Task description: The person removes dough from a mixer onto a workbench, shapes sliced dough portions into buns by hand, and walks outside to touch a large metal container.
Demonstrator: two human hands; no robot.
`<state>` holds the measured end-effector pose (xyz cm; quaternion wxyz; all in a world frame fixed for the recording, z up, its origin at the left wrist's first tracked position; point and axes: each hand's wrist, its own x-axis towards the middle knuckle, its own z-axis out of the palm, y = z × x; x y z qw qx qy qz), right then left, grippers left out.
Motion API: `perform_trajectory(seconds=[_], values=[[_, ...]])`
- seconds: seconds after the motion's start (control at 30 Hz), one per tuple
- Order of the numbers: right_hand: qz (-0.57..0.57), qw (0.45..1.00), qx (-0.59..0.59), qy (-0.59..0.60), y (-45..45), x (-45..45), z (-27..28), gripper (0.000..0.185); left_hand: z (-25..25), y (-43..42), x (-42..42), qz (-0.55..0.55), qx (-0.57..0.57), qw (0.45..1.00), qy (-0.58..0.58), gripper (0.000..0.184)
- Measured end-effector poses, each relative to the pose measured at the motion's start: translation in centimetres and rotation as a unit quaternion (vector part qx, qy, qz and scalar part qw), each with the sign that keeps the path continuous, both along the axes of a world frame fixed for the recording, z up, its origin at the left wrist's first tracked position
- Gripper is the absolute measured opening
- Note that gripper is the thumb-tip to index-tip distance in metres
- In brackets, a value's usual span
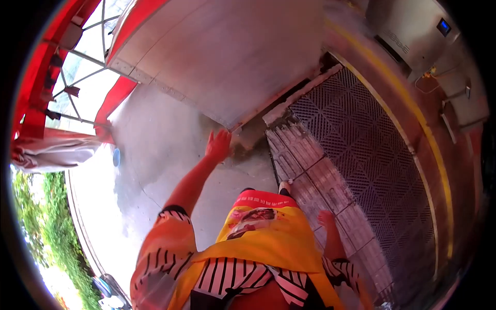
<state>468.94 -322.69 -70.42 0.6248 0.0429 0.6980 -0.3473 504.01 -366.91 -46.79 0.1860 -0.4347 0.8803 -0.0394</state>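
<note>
While the left hand (pixel 219 146) is near the big panel (pixel 222 62), fingers apart, and the right hand (pixel 326 219) farther off, can't tell how open, steady footing helps imo.

The yellow apron (pixel 268 239) with a red hem is soft cloth. Right of centre, the dark ridged floor mat (pixel 361 129) looks rough and matt; at upper right, the grey metal cabinet (pixel 408 28) has a smooth, dull sheen.
</note>
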Motion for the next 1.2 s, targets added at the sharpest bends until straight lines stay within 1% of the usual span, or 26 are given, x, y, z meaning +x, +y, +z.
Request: perform_trajectory(seconds=[0.07,0.13,0.17,0.2,0.23,0.27,0.3,0.33,0.37,0.4,0.43,0.47,0.5,0.53,0.63,0.67,0.77,0.87,0.97,1.0,1.07,1.17,1.2], values=[[0.075,0.995,-0.069,-0.009,-4.5,3.9,3.6,0.03,1.7,-5.9,-1.7,-0.122,-0.091,0.984,-0.09,0.07],[0.069,0.995,-0.077,0.013,-7.1,6.1,5.8,0.035,4.0,-12.4,-3.9,-0.195,-0.116,0.967,-0.116,0.075],[0.062,0.995,-0.08,0.023,-8.1,7.7,5.7,0.038,4.8,-15.8,-5.1,-0.225,-0.139,0.958,-0.114,0.078],[-0.062,0.995,-0.074,0.034,-8.0,9.6,5.1,0.038,5.2,-18.9,-6.3,-0.257,-0.155,0.948,-0.111,0.082],[-0.143,0.986,-0.078,0.036,-7.5,10.8,5.9,0.038,5.9,-21.8,-7.7,-0.277,-0.162,0.941,-0.107,0.086],[-0.225,0.971,-0.068,0.032,-6.7,12.4,5.2,0.041,5.8,-24.8,-8.6,-0.299,-0.171,0.933,-0.099,0.089],[-0.28,0.958,-0.053,0.042,-5.2,14.4,5.1,0.041,5.8,-27.2,-9.3,-0.321,-0.168,0.927,-0.091,0.089],[-0.331,0.942,-0.044,0.014,-3.9,16.4,5.4,0.038,6.1,-29.4,-10.2,-0.343,-0.167,0.921,-0.084,0.09],[-0.365,0.928,-0.069,0.035,-1.7,19.4,3.8,0.026,6.2,-31.7,-11.0,-0.366,-0.167,0.912,-0.076,0.091],[-0.391,0.92,0.002,0.016,-0.6,21.9,2.5,0.016,5.7,-34.1,-11.0,-0.356,-0.157,0.918,-0.074,0.092],[-0.45,0.881,0.148,-0.009,-0.8,24.2,2.3,0.017,5.4,-36.4,-10.5,-0.342,-0.147,0.926,-0.072,0.093],[-0.432,0.886,0.155,-0.06,2.5,27.1,0.0,0.02,5.2,-38.1,-9.8,-0.325,-0.137,0.933,-0.07,0.093],[-0.378,0.894,0.223,-0.088,3.9,29.7,-0.6,0.02,7.7,-37.9,-10.0,-0.343,-0.179,0.897,-0.215,0.095],[-0.322,0.895,0.287,-0.113,4.1,31.0,-0.9,0.029,8.3,-37.6,-9.8,-0.355,-0.177,0.891,-0.221,0.095],[-0.349,0.9,0.25,-0.075,1.2,33.6,-0.4,0.03,7.8,-37.9,-9.6,-0.379,-0.197,0.869,-0.249,0.095],[-0.339,0.914,0.208,-0.078,0.2,33.6,-0.6,0.038,8.0,-37.9,-9.9,-0.382,-0.212,0.862,-0.257,0.095],[-0.325,0.936,0.1,-0.088,-4.0,32.3,-1.7,0.037,8.0,-37.0,-11.1,-0.334,-0.165,0.9,-0.226,0.091],[-0.284,0.951,0.092,-0.079,-7.3,29.5,-2.5,0.037,7.4,-39.0,-12.0,-0.365,-0.151,0.899,-0.189,0.089],[-0.284,0.957,0.057,-0.021,-8.9,26.7,-1.9,0.034,7.2,-39.1,-12.0,-0.413,-0.222,0.847,-0.25,0.087],[-0.324,0.944,0.054,-0.035,-9.2,26.1,-1.5,0.033,7.1,-38.9,-11.8,-0.412,-0.226,0.847,-0.251,0.087],[-0.332,0.938,0.093,-0.036,-8.2,26.2,-1.7,0.032,7.1,-38.6,-12.0,-0.408,-0.239,0.845,-0.248,0.087],[-0.326,0.934,0.139,-0.053,-7.2,26.4,-1.9,0.035,6.6,-37.8,-14.4,-0.345,-0.182,0.9,-0.192,0.088],[-0.318,0.933,0.155,-0.062,-6.9,26.5,-2.0,0.036,6.2,-38.8,-15.1,-0.343,-0.169,0.911,-0.152,0.088]])
